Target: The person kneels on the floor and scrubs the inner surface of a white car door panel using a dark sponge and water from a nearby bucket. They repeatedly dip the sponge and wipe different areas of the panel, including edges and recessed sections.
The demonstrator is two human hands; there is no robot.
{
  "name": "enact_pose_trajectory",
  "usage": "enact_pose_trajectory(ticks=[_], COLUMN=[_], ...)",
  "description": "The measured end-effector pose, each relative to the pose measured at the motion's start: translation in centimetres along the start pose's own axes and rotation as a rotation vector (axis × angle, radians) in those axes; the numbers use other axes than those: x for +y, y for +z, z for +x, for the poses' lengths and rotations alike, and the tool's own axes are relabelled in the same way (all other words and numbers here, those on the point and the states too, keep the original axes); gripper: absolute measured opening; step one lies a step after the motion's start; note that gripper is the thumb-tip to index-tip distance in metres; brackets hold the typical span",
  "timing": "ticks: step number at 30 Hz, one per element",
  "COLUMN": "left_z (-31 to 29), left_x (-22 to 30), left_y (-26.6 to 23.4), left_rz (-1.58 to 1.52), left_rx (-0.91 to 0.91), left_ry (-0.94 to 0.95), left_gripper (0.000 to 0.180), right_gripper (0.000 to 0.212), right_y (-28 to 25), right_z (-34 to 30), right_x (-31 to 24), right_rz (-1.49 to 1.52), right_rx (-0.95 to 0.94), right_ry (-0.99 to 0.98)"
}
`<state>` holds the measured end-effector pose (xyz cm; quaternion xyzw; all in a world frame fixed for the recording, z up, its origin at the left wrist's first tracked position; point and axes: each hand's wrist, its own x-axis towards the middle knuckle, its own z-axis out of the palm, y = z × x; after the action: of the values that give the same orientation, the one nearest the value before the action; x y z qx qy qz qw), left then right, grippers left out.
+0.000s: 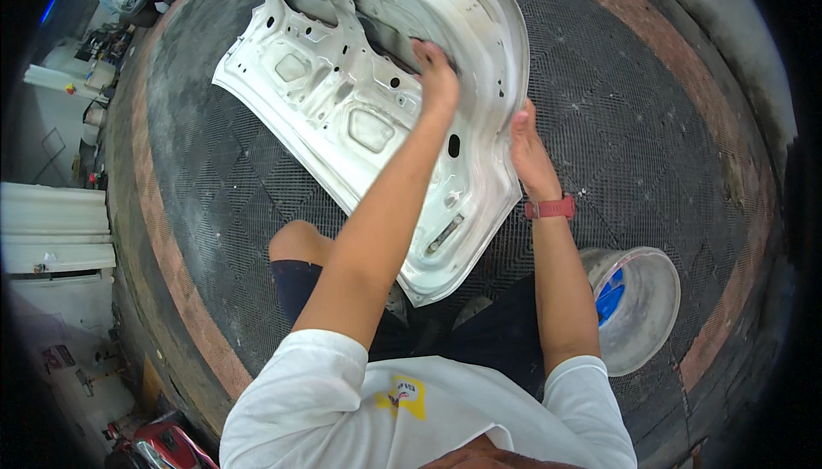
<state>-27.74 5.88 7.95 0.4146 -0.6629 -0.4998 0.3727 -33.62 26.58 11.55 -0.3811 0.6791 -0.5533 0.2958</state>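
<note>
A white car trunk lid [330, 139] stands in front of me with its inner side facing me, showing pressed ribs, holes and long cutouts. My left hand [437, 77] reaches across it and rests beside the long cutout near the upper curved part. Its fingers are bent and partly hidden against the panel; whatever they hold cannot be made out. My right hand [534, 159], with a red watch [550, 208] on the wrist, grips the panel's right outer edge, thumb on the near side. The lid's lower corner sits between my knees.
A pale bucket [659, 319] with a blue cloth-like thing [610, 296] inside is beside my right arm. Dark ridged floor tiles [616, 67] lie around, bordered by a reddish strip [175, 255]. White panels [56, 228] and clutter line the left; something red [167, 445] is at lower left.
</note>
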Motion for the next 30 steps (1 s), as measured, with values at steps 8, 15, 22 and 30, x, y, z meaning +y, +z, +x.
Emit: enact_pose_trajectory(ticks=[8, 15, 22, 30], left_z=[-5.6, 4.2, -4.2, 1.9], left_x=[0.7, 4.3, 2.0, 6.8], left_y=[-4.2, -4.6, 2.7, 1.2], left_rz=[-0.554, -0.436, -0.087, -0.292], left_rx=[-0.322, 0.087, 0.031, 0.096], left_ry=[-0.39, 0.07, 0.141, 0.251], left_gripper=[0.079, 0.082, 0.092, 0.092], right_gripper=[0.093, 0.091, 0.096, 0.094], right_y=[-1.7, 0.2, -0.4, -0.5], right_z=[0.8, 0.6, 0.8, 0.5], right_x=[1.1, 0.7, 1.9, 2.0], right_rz=[0.005, 0.014, -0.019, -0.044], right_rx=[-0.007, -0.016, 0.031, 0.046], right_ry=[-0.02, -0.022, -0.07, -0.045])
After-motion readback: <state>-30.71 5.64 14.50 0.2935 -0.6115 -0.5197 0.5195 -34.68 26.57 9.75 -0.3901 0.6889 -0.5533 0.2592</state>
